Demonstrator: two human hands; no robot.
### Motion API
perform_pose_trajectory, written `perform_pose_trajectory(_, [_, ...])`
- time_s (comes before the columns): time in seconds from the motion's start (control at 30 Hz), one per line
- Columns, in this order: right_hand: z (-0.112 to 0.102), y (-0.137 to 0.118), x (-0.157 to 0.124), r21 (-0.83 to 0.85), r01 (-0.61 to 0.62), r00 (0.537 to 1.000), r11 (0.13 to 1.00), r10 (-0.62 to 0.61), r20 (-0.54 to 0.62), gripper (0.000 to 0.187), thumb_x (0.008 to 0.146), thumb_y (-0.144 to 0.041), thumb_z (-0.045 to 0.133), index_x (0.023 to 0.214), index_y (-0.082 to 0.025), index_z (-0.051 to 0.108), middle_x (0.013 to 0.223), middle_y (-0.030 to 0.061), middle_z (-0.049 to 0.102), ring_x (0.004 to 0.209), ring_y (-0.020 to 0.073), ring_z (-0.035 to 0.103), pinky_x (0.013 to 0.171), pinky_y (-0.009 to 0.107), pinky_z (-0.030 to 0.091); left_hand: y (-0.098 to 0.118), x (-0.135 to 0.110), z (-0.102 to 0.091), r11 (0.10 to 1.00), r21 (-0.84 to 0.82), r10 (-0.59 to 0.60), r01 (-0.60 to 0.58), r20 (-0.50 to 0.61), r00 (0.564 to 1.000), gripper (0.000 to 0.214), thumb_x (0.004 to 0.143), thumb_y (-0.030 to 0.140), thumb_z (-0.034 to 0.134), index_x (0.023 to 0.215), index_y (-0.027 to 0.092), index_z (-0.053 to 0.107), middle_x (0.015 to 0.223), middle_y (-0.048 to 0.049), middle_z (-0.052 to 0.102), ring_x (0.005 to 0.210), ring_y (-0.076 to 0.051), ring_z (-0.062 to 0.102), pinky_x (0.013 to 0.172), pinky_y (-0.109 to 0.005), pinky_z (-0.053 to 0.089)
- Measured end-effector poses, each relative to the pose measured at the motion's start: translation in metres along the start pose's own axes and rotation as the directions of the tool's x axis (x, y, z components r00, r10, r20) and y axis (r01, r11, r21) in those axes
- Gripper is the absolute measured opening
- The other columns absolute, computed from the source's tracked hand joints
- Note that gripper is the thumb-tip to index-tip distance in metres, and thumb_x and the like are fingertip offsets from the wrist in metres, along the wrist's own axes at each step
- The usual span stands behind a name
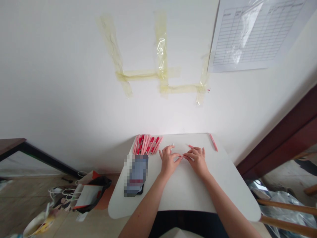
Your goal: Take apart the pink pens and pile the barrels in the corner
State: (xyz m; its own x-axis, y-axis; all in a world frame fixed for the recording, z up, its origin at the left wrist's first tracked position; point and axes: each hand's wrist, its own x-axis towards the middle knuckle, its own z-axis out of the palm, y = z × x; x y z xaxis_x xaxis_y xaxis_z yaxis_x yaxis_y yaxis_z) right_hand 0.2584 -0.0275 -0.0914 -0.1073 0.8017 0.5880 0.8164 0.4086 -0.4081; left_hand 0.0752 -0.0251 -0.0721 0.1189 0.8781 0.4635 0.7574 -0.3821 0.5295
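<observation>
The left hand (169, 162) and right hand (198, 162) came together at the fingertips over the table (183, 195); whether either gripped anything, I could not tell. A pink piece (190, 145) showed past the right hand, partly hidden. Pens (148, 145) lay leftward; pixelation masked an item (137, 172); the sheet (257, 36) was cut off above.

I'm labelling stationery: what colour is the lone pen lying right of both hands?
The pen is pink, best seen in the head view.
</observation>
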Motion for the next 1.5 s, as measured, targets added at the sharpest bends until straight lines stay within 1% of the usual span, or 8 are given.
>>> perform_pose_trajectory(0.13, [-0.002,0.001,0.0,0.004,-0.001,1.0,1.0,0.001,0.006,0.027,0.098,-0.049,0.053,0.113,-0.041,0.073,0.098,0.0034,0.071,0.118,0.0283,0.053,0.113,0.065,0.022,0.0,0.001,0.0,0.999,-0.011,-0.034,0.034,-0.013,0.999,0.003,0.08,0.034,0.077,0.083,0.034,0.078,0.133,-0.0044,0.059,0.132,-0.03,0.047,0.117,-0.074,0.014])
perform_pose_trajectory(0.23, [-0.005,0.005,0.001,0.003,-0.049,0.999,0.999,0.049,-0.019,0.038,0.1,-0.048,0.048,0.134,-0.038,0.062,0.106,0.0057,0.07,0.115,0.0272,0.053,0.111,0.059,0.03,-0.002,0.002,0.0,0.997,-0.028,-0.068,0.067,-0.037,0.997,0.003,0.079,0.032,0.078,0.081,0.034,0.078,0.13,-0.0038,0.061,0.129,-0.029,0.049,0.118,-0.068,0.019])
perform_pose_trajectory(0.3, [-0.008,0.011,0.0,-0.018,-0.093,0.994,0.995,0.092,-0.054,0.041,0.1,-0.045,0.047,0.138,-0.035,0.058,0.108,0.0069,0.068,0.111,0.027,0.052,0.109,0.057,0.033,-0.003,0.003,0.0,0.996,-0.036,-0.08,0.078,-0.051,0.995,0.004,0.079,0.03,0.078,0.081,0.034,0.078,0.127,-0.0041,0.062,0.128,-0.028,0.05,0.117,-0.064,0.024])
perform_pose_trajectory(0.5, [-0.007,0.031,-0.005,-0.248,-0.175,0.978,0.953,0.139,-0.157,0.035,0.093,-0.029,0.051,0.123,-0.029,0.07,0.116,0.0115,0.063,0.113,0.0327,0.043,0.101,0.058,0.034,-0.005,0.005,-0.003,0.996,-0.026,-0.083,0.081,-0.094,0.992,0.002,0.079,0.032,0.078,0.081,0.034,0.079,0.124,-0.0035,0.064,0.125,-0.027,0.052,0.116,-0.057,0.029])
perform_pose_trajectory(0.63, [-0.004,0.036,-0.008,-0.313,-0.236,0.965,0.92,0.185,-0.184,0.03,0.092,-0.03,0.051,0.112,-0.025,0.074,0.112,0.0142,0.063,0.109,0.0338,0.042,0.094,0.056,0.036,-0.005,0.005,-0.004,0.997,-0.013,-0.083,0.082,-0.118,0.99,0.003,0.079,0.033,0.078,0.081,0.035,0.079,0.123,-0.0029,0.064,0.124,-0.027,0.052,0.116,-0.055,0.03])
perform_pose_trajectory(0.8, [-0.003,0.04,-0.007,-0.273,-0.24,0.964,0.931,0.196,-0.179,0.031,0.096,-0.036,0.048,0.094,-0.024,0.076,0.099,0.0134,0.066,0.104,0.032,0.043,0.091,0.052,0.034,-0.006,0.005,-0.005,0.997,-0.001,-0.081,0.082,-0.135,0.988,0.003,0.08,0.033,0.077,0.083,0.034,0.079,0.123,-0.0031,0.064,0.124,-0.027,0.052,0.116,-0.055,0.028])
perform_pose_trajectory(1.1, [-0.009,0.041,0.0,-0.08,-0.09,0.983,0.993,0.075,-0.167,0.03,0.101,-0.04,0.048,0.103,-0.028,0.076,0.102,0.0087,0.068,0.106,0.028,0.046,0.092,0.045,0.039,-0.005,0.006,-0.012,0.993,0.049,-0.101,0.112,-0.192,0.976,0.005,0.082,0.034,0.075,0.085,0.035,0.079,0.123,-0.004,0.062,0.124,-0.029,0.05,0.115,-0.059,0.026])
perform_pose_trajectory(1.5, [-0.015,0.026,0.002,-0.082,-0.024,0.994,0.996,0.015,-0.111,0.025,0.1,-0.037,0.052,0.105,-0.032,0.076,0.103,0.0074,0.068,0.109,0.028,0.049,0.098,0.049,0.039,-0.008,0.005,-0.01,0.993,0.077,-0.071,0.085,-0.175,0.982,0.005,0.081,0.037,0.076,0.085,0.036,0.079,0.125,-0.0043,0.061,0.124,-0.029,0.05,0.116,-0.061,0.023])
